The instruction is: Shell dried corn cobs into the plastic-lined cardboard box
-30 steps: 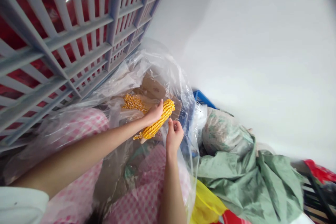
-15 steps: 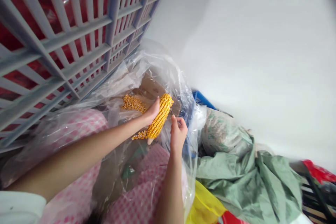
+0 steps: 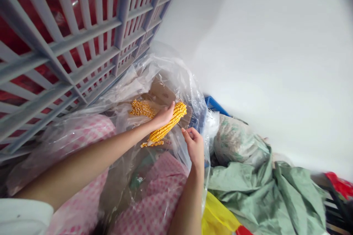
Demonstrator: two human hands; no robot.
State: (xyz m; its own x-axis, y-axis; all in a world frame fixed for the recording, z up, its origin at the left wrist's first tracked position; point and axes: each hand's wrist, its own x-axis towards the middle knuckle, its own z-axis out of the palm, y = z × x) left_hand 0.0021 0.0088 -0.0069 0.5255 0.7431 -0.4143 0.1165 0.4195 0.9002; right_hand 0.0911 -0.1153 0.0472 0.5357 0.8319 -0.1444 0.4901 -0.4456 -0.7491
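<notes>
My left hand is wrapped round a yellow corn cob, which it holds at a slant over a clear plastic bag. Most of the cob's rows are full of kernels. In my right hand, thumb and fingers pinch a thin, dark, rod-like tool, its tip close to the cob's right side; whether it touches cannot be made out. Loose corn kernels lie in a pile in the bag behind my left wrist. More kernels show under the cob's lower end.
At the left stands a tall grey slatted crate with red contents. A white wall rises at the right. Beside the bag are a blue basket, a stuffed whitish sack, green cloth and a yellow bag.
The cob has tilted from steep to flatter, its upper end swinging right. My right hand has shifted slightly right and down, still pinching the thin tool.
</notes>
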